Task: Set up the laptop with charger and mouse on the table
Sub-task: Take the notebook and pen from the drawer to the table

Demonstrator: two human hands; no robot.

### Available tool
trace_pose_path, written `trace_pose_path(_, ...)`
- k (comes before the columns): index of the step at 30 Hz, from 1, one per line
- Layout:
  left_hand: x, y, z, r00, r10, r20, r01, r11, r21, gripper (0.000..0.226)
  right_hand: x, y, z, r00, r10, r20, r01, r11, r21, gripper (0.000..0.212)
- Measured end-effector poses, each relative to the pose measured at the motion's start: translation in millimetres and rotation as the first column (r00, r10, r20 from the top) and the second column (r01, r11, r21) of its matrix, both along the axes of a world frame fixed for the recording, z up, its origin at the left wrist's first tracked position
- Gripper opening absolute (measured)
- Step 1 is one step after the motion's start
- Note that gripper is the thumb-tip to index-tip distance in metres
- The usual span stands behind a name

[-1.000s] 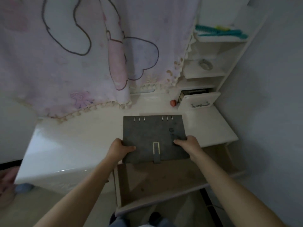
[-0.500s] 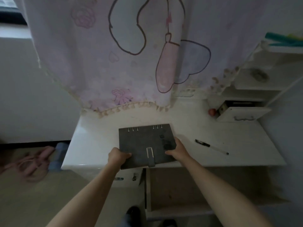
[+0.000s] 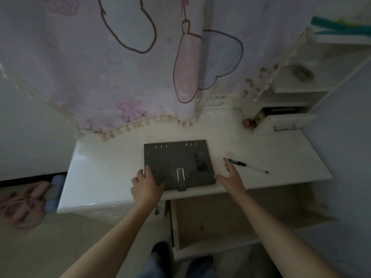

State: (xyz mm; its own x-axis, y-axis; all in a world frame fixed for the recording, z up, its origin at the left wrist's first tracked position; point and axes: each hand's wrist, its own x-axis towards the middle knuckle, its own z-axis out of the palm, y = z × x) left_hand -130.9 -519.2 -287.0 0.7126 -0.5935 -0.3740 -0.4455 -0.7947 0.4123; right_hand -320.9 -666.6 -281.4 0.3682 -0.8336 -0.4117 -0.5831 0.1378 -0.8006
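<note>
Folder, grey with rings on its far edge and evidently standing in for the laptop, now lies flat near the front edge of the table. A second ago both hands carried it over the open drawer. Placing looks done, so charger and mouse, neither in view, come next. Left hand still holds the near-left corner, thumb on the cover. Right hand has let go, fingers spread, just right of the folder, near a pen.
</note>
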Motion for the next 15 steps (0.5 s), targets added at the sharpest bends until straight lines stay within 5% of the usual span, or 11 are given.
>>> trace_pose_path(2, -21, 13, -3, 0.973, -0.122, 0.194, 0.157, 0.972, -0.173, 0.054, -32, 4, -3, 0.998, -0.057, -0.002, 0.057, 0.997, -0.045, 0.066)
trace_pose_path(5, -53, 23, -20, 0.849, -0.318, 0.421, 0.480, 0.799, -0.363, 0.035, -87, 16, -13, 0.986, -0.163, -0.024, 0.161, 0.985, -0.067, 0.063)
trace_pose_path(10, -106, 11, -30, 0.783, -0.516, 0.346, 0.613, 0.733, -0.294, 0.017, -168, 26, -33, 0.912, -0.406, -0.056, 0.405, 0.914, -0.029, 0.062)
trace_pose_path(15, -159, -1, -59, 0.699, -0.701, 0.143, 0.714, 0.670, -0.203, 0.029, -225, 29, -58, 0.843, -0.534, -0.065, 0.537, 0.841, 0.062, 0.059)
